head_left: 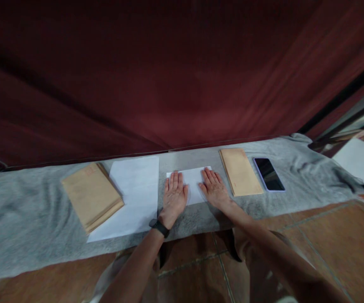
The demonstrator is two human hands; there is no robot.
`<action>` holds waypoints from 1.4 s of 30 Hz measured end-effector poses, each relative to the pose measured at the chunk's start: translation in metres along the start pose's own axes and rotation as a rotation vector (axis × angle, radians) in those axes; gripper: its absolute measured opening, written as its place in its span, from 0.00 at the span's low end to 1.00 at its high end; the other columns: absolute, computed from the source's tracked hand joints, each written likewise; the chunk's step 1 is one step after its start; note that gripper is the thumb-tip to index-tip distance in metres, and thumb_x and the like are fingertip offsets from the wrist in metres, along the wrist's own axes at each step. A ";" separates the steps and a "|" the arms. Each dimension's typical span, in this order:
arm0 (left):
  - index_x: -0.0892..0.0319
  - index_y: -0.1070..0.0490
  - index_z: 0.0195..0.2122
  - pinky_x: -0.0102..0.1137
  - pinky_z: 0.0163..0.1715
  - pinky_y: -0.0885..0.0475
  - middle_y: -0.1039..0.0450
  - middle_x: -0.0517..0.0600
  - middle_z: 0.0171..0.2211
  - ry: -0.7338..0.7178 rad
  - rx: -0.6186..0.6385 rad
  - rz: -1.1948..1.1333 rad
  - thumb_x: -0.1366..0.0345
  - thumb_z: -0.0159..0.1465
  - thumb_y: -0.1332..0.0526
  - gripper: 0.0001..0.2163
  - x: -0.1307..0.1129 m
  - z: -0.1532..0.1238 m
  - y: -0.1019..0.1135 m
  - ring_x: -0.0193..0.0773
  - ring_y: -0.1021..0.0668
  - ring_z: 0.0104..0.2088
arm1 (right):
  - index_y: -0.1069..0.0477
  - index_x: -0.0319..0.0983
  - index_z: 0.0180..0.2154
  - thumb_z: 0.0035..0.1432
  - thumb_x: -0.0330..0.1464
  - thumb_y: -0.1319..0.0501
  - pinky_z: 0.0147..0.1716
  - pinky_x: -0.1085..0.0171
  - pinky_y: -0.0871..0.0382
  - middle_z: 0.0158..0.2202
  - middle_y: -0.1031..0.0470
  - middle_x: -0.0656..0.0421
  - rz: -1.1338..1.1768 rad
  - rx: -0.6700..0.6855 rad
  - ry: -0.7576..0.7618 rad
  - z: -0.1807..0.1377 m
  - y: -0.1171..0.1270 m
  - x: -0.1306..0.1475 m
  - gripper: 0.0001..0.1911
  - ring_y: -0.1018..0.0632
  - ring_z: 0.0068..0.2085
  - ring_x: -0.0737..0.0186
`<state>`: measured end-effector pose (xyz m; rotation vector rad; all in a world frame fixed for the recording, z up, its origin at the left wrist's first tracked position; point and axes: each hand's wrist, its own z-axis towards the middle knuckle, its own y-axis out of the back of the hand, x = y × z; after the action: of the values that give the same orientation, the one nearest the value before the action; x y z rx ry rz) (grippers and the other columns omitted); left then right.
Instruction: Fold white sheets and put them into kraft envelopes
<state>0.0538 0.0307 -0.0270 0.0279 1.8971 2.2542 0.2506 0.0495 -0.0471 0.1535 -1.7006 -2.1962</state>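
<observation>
A small white sheet of paper point(193, 185), perhaps folded, lies in front of me on the grey cloth. My left hand point(175, 194) rests flat on its left part, fingers stretched forward, with a dark band on the wrist. Flat on the right part lies my right hand point(215, 189), its fingers slightly spread. Neither hand grips anything. To the left is a larger white sheet point(141, 191), partly covered by a stack of brown envelopes point(90, 191). Close to my right hand sits a smaller pile of brown envelopes point(241, 172).
A phone with a pale purple edge point(269, 174) lies right of the smaller pile. The grey cloth point(21, 223) covers a long, narrow surface. Behind it hangs a dark red curtain point(182, 84). Brown floor tiles point(336, 240) show below, and a white sheet-like object point(361, 160) is at far right.
</observation>
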 end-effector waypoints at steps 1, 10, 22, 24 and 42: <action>0.69 0.47 0.71 0.48 0.70 0.50 0.50 0.62 0.72 0.002 -0.003 -0.003 0.60 0.73 0.55 0.28 0.001 -0.001 0.000 0.49 0.46 0.72 | 0.47 0.32 0.70 0.73 0.43 0.53 0.69 0.48 0.50 0.71 0.45 0.47 -0.001 0.005 -0.008 0.000 0.000 -0.001 0.32 0.42 0.71 0.50; 0.73 0.48 0.70 0.47 0.70 0.48 0.49 0.66 0.71 0.021 -0.041 -0.027 0.61 0.72 0.54 0.28 0.009 -0.010 0.000 0.50 0.47 0.72 | 0.46 0.29 0.69 0.73 0.39 0.55 0.68 0.49 0.48 0.70 0.43 0.45 -0.018 -0.014 -0.040 -0.007 0.003 -0.012 0.31 0.41 0.71 0.50; 0.73 0.46 0.69 0.49 0.69 0.47 0.48 0.67 0.71 0.063 -0.061 -0.054 0.62 0.71 0.53 0.28 0.012 -0.014 0.002 0.51 0.47 0.72 | 0.48 0.36 0.71 0.73 0.37 0.53 0.69 0.48 0.47 0.72 0.46 0.51 0.088 0.016 0.122 -0.015 0.019 0.002 0.29 0.43 0.72 0.53; 0.73 0.46 0.69 0.48 0.70 0.47 0.48 0.67 0.71 0.061 -0.054 -0.047 0.62 0.71 0.53 0.28 0.011 -0.014 0.002 0.51 0.48 0.72 | 0.47 0.39 0.71 0.73 0.38 0.53 0.70 0.50 0.47 0.72 0.47 0.54 0.135 0.064 0.231 -0.018 0.021 0.017 0.29 0.45 0.72 0.56; 0.73 0.43 0.67 0.49 0.66 0.40 0.44 0.68 0.69 0.128 -0.061 -0.051 0.64 0.71 0.54 0.27 0.016 -0.014 0.008 0.55 0.38 0.69 | 0.44 0.33 0.69 0.72 0.41 0.50 0.68 0.49 0.47 0.71 0.45 0.47 0.023 0.021 0.115 -0.029 0.018 -0.006 0.30 0.40 0.70 0.50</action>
<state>0.0353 0.0180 -0.0237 -0.1753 1.8654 2.3300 0.2682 0.0214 -0.0389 0.2589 -1.6548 -2.1107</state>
